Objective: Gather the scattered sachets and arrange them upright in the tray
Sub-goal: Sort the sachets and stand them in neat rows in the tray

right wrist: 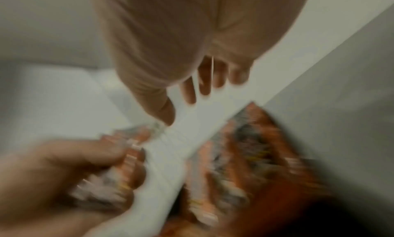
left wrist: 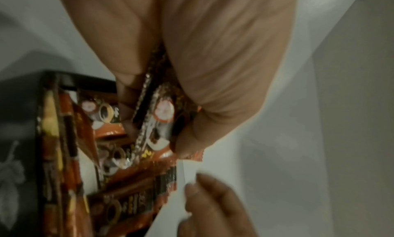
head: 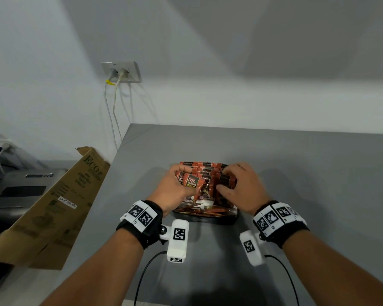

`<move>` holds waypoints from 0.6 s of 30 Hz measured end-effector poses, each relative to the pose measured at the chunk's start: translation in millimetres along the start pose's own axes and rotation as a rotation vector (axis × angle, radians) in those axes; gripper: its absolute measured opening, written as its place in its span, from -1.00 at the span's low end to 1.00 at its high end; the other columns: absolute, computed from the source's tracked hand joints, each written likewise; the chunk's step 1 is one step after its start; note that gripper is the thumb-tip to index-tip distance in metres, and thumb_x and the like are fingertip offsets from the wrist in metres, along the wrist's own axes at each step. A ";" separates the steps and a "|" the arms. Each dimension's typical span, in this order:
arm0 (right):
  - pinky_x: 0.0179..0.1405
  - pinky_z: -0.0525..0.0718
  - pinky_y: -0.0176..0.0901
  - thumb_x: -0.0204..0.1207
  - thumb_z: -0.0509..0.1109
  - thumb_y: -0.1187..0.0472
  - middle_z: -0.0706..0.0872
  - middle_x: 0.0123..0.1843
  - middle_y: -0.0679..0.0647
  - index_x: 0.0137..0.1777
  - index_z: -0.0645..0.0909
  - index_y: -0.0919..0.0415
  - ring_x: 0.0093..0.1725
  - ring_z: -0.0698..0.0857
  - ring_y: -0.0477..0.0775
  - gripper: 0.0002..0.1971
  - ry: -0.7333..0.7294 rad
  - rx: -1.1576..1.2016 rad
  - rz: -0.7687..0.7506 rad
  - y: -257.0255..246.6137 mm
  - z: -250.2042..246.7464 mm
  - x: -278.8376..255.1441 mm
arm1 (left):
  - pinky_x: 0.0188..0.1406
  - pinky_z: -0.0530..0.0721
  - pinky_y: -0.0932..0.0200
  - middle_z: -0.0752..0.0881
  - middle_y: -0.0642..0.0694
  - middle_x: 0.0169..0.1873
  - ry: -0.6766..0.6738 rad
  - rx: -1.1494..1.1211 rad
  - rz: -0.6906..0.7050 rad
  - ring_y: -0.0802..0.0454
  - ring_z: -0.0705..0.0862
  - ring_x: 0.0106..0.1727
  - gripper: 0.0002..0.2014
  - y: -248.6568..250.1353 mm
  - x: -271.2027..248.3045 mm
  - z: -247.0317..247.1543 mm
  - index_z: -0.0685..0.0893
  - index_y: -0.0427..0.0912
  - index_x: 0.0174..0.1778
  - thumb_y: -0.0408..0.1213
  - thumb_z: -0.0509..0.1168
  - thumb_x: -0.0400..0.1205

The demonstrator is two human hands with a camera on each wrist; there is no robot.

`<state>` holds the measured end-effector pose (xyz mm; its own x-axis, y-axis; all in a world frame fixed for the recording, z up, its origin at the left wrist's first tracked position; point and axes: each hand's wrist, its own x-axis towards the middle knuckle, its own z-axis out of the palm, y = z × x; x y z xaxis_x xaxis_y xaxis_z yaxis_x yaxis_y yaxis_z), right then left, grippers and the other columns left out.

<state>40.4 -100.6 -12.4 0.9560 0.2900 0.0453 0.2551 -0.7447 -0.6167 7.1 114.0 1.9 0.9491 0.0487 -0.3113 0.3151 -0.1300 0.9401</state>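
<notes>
Head view: grey table [head: 296, 173] against a pale wall. A dark tray [head: 208, 220] sits at table centre, near the front edge, packed with red-orange sachets [head: 205, 167] standing upright in rows; a few more lie flat at the tray's 6 o'clock end.

Left hand [head: 175, 187] at the tray's 9 o'clock side. Fingers and thumb are curled, pinching a few sachets; the left wrist view shows the held sachets [left wrist: 162, 112] clamped edge-on between thumb and fingers, above the tray's standing rows. Tray wall [left wrist: 19, 139] is dark with a pale leaf pattern.

Right hand [head: 241, 186] at the tray's 3 o'clock side, fingers bent down onto the tops of the upright sachets. Right wrist view is badly blurred: fingers [right wrist: 204, 78] hang loosely spread over the sachets, thumb extended. Whether they grip any sachet or only rest against the row, cannot tell.

The hands are near each other, not touching, with the sachet rows between them.

Both wrists carry black bands with black-and-white square markers and white camera pods; a black cable runs from each toward 6 o'clock.

Surroundings: brown cardboard box [head: 53, 206], flattened, leans at the table's 9 o'clock edge. Beyond it, a grey machine [head: 16, 191]. Wall socket [head: 121, 71] at 11 o'clock, two pale cords hanging down behind the table.
</notes>
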 end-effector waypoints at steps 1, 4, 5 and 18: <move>-0.03 0.51 -0.42 0.49 0.55 0.05 0.61 0.06 -0.17 0.22 0.64 -0.03 -0.03 0.60 -0.20 -0.68 -0.042 0.098 -0.019 -13.1 -4.2 0.9 | -0.07 0.74 -0.08 0.75 -0.15 -0.03 -0.035 -0.012 0.009 -0.05 0.75 -0.21 -0.43 1.9 0.3 3.6 0.57 -0.07 0.18 -0.67 0.53 0.37; -0.29 0.51 -0.59 0.52 0.53 0.21 0.78 -0.16 -0.18 0.08 0.76 0.02 -0.28 0.69 -0.35 -0.84 -0.183 0.272 -0.060 -42.6 -8.9 6.9 | -0.05 0.73 -0.09 0.73 -0.21 -0.07 -0.108 -0.018 0.031 -0.05 0.73 -0.15 -0.40 5.5 2.1 11.9 0.59 -0.15 0.17 -0.67 0.54 0.28; -0.34 0.51 -0.59 0.51 0.53 0.24 0.78 -0.24 -0.15 -0.02 0.78 0.03 -0.36 0.68 -0.35 -0.89 -0.179 0.273 -0.067 -46.8 -9.2 9.9 | -0.04 0.72 -0.11 0.73 -0.21 -0.08 -0.100 -0.020 0.028 -0.07 0.73 -0.15 -0.40 4.8 3.0 12.1 0.58 -0.15 0.17 -0.64 0.55 0.27; 0.19 0.72 0.01 0.58 0.43 0.22 0.74 0.10 -0.02 0.03 0.71 0.01 0.09 0.71 0.05 -0.89 -0.299 -0.291 -0.017 -14.1 31.3 40.5 | -0.34 0.67 0.06 0.73 -0.26 0.00 0.137 0.007 -0.098 0.00 0.66 -0.31 -0.70 -11.7 -2.2 -21.9 0.53 -0.10 0.08 -0.59 0.24 0.58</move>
<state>71.0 -59.5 -26.5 0.8779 0.4333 -0.2036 0.3415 -0.8649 -0.3679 1.2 137.1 -5.3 0.9043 0.1957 -0.3795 0.4068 -0.1248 0.9050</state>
